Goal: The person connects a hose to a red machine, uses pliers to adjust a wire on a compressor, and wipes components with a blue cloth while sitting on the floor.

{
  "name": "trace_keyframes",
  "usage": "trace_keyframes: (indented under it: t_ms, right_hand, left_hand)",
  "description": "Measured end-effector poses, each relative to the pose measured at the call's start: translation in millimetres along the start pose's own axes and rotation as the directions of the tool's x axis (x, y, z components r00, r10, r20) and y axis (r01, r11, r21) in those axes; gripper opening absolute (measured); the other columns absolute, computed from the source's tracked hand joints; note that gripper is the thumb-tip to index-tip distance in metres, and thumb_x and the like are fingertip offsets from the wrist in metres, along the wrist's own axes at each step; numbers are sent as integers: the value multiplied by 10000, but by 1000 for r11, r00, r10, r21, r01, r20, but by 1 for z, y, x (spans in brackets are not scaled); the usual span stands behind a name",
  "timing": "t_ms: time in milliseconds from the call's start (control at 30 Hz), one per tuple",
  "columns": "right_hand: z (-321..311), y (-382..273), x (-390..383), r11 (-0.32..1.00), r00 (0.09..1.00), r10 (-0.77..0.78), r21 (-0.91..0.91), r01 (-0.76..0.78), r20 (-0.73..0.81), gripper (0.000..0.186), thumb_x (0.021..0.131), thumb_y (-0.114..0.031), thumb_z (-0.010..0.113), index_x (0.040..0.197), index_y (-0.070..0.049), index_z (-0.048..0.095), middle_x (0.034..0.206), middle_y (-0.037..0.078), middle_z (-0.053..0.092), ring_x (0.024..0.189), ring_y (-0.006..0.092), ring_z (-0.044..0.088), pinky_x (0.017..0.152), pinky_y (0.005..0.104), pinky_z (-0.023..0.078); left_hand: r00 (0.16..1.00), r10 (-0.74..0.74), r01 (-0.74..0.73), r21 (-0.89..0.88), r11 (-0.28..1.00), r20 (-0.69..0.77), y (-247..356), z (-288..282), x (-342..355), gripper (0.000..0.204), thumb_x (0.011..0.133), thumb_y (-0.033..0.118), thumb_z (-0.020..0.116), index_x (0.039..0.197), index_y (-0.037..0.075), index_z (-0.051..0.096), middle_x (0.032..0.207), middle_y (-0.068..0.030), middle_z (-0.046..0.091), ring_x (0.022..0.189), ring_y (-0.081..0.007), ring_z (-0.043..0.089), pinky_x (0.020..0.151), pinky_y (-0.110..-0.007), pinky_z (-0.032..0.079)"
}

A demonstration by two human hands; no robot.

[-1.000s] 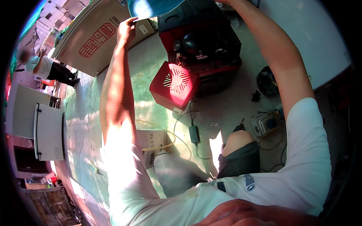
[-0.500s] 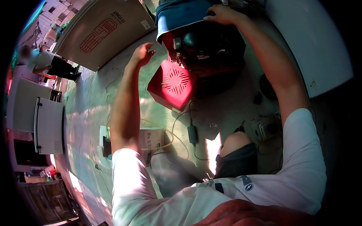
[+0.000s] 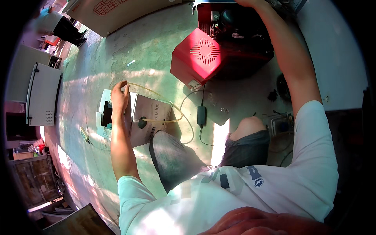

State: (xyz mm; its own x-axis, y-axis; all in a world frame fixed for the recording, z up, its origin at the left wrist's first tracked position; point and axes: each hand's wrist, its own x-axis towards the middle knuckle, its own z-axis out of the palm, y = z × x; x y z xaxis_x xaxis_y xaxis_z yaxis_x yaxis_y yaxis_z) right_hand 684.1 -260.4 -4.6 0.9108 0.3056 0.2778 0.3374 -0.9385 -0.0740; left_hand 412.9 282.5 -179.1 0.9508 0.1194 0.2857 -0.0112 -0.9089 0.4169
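My left hand is above a cardboard carton on the floor, its fingers slightly curled and apart with nothing visible between them. A yellowish hose loops from a dark round fitting on the carton and passes behind this hand. Under the wrist stands a pale blue-white box with a dark opening. My right hand lies at the top edge, by the blue cover of an appliance; its fingers are cut off. Inside the appliance sits a black compressor, with a red vented housing in front.
A black power adapter and its cord lie on the floor before my knees. A large white panel stands at right. Another person stands far left near a big brown carton. White cabinets line the left.
My left hand has come down and left, from beside the appliance to above the carton. My right arm stays stretched toward the appliance. The view has shifted, so the appliance appears higher.
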Motion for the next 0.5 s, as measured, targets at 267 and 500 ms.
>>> trace_keyframes:
  t_ms: [267, 500]
  right_hand:
    - [-39, -101, -172, 838, 919, -195, 546, -26, 343, 473, 982, -323, 638, 1364, -55, 560, 1216, 137, 638, 1172, 224, 610, 1020, 347, 472]
    - [-41, -204, -327, 858, 707, -336, 511, -43, 622, 506, 926, -284, 677, 1351, -37, 561, 1227, 173, 656, 1163, 310, 624, 1013, 418, 485]
  left_hand:
    - [985, -97, 90, 55, 994, 144, -13, 12, 11, 378, 938, 375, 619, 1174, 94, 706, 1158, -126, 721, 1093, -310, 677, 944, -403, 510]
    - [974, -128, 106, 127, 986, 185, -10, 12, 10, 384, 950, 430, 565, 1172, 153, 713, 1146, -93, 728, 1109, -319, 664, 945, -417, 503]
